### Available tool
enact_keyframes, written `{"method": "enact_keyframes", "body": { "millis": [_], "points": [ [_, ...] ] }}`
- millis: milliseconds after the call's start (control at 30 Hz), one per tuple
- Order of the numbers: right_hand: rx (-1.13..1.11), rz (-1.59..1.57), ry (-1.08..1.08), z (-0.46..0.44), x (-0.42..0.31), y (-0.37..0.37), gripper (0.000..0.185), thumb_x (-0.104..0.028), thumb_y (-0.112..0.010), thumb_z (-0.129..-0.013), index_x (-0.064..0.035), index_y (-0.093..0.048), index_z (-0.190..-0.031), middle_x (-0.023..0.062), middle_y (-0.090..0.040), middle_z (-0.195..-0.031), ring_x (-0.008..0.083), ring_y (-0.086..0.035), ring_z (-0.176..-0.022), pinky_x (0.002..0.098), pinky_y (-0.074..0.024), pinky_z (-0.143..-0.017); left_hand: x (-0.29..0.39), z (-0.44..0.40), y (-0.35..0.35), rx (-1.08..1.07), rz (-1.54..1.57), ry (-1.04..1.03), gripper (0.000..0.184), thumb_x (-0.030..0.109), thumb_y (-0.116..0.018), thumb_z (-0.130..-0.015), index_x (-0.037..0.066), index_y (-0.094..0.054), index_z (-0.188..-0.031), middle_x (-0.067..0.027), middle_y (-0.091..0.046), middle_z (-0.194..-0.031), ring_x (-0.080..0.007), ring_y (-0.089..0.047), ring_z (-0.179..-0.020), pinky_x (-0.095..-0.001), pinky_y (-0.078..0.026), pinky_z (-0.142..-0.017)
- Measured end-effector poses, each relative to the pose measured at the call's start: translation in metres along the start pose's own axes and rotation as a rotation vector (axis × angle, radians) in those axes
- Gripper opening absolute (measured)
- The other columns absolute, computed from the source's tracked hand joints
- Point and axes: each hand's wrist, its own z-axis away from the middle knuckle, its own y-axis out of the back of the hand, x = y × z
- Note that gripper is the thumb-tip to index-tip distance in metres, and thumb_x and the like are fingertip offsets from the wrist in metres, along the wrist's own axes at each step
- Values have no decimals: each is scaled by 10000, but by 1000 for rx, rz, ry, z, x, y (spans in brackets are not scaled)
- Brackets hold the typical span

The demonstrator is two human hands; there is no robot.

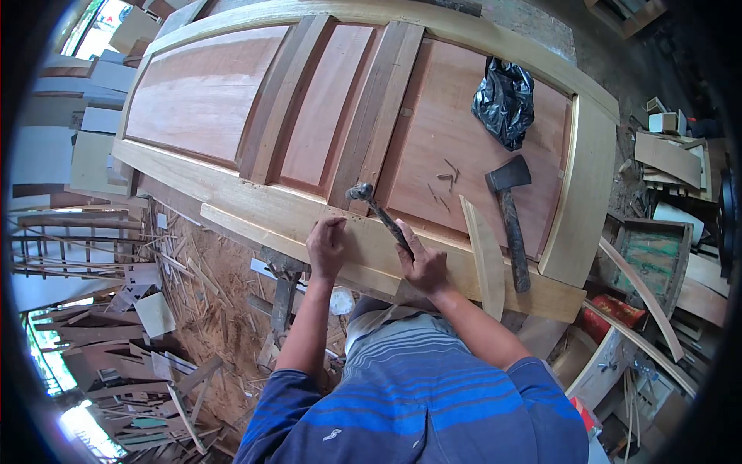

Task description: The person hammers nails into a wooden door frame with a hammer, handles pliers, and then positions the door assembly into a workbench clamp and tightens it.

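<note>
A panelled wooden door [348, 203] lies flat in front of me. My right hand [424, 263] is wrapped round the handle of a hammer [379, 210], whose head is over the door's near rail. To its left, my left hand [327, 246] is at the near edge with its fingers curled together; anything between them is too small to make out. Several nails [446, 178] lie loose on the right panel. A hatchet [510, 209] rests right of them, below a black plastic bag [505, 104]. Between my right hand and the hatchet lies a curved wooden strip [483, 255].
Sawdust and wood scraps [197, 301] cover the floor at the left. Stacked boards [97, 155] stand at the far left. At the right are a green-bottomed crate [651, 255], a red tin [618, 315] and long curved strips [645, 298].
</note>
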Motion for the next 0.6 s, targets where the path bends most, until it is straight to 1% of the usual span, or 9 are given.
{"method": "enact_keyframes", "body": {
  "millis": [100, 267, 300, 367, 400, 500, 600],
  "points": [
    [-18, 16, -14, 1, 2, 0, 607, -201, -723, -992, -147, -553, -1572, 168, -774, -882, 337, -732, -625, 450, -548, -552, 1, -4, -2, -48, -17, -47, 157, -17, -715, -925, 35, -753, -1069, -153, -785, -1018, -337, -751, -979, -412, -593, -857],
    [-32, 54, -1, -2, 2, 0, 606, -196, -722, -987, -147, -559, -1569, 169, -776, -888, 326, -727, -612, 438, -544, -554, -3, -6, -1, -124, -7, -97, 195, -6, -699, -938, 31, -756, -1121, -145, -793, -1079, -339, -751, -1002, -416, -595, -901],
    [-27, 46, -10, 0, 2, -1, 612, -214, -717, -989, -166, -552, -1577, 162, -762, -849, 332, -716, -602, 449, -541, -550, -2, -5, -1, -134, -18, -101, 200, -5, -695, -939, 30, -755, -1127, -144, -794, -1087, -340, -751, -1002, -419, -594, -907],
    [-18, 28, -22, 2, 5, -6, 624, -252, -705, -994, -202, -538, -1593, 149, -735, -772, 344, -695, -581, 472, -535, -544, -1, -6, -2, -109, -24, -126, 185, 13, -718, -940, 31, -763, -1118, -152, -794, -1060, -335, -759, -976, -413, -600, -876],
    [-16, 32, -18, 3, 4, -7, 625, -253, -707, -993, -203, -538, -1593, 150, -737, -775, 344, -694, -580, 471, -536, -544, -1, -6, -2, -96, -29, -138, 178, 23, -729, -941, 32, -768, -1114, -157, -793, -1046, -333, -764, -963, -410, -603, -861],
    [-5, 33, -4, 2, 3, -7, 626, -257, -711, -991, -205, -541, -1591, 153, -741, -783, 345, -694, -576, 469, -536, -543, -3, -4, -3, -94, -53, -142, 186, 26, -726, -945, 29, -763, -1126, -157, -792, -1056, -345, -759, -970, -418, -601, -867],
    [6, 22, 9, 2, 4, -7, 623, -260, -715, -990, -202, -546, -1587, 158, -746, -795, 345, -696, -576, 463, -536, -540, -4, -3, -3, -103, -59, -160, 188, 13, -689, -954, 41, -748, -1131, -143, -787, -1072, -361, -742, -985, -439, -588, -886]
  ]
}}
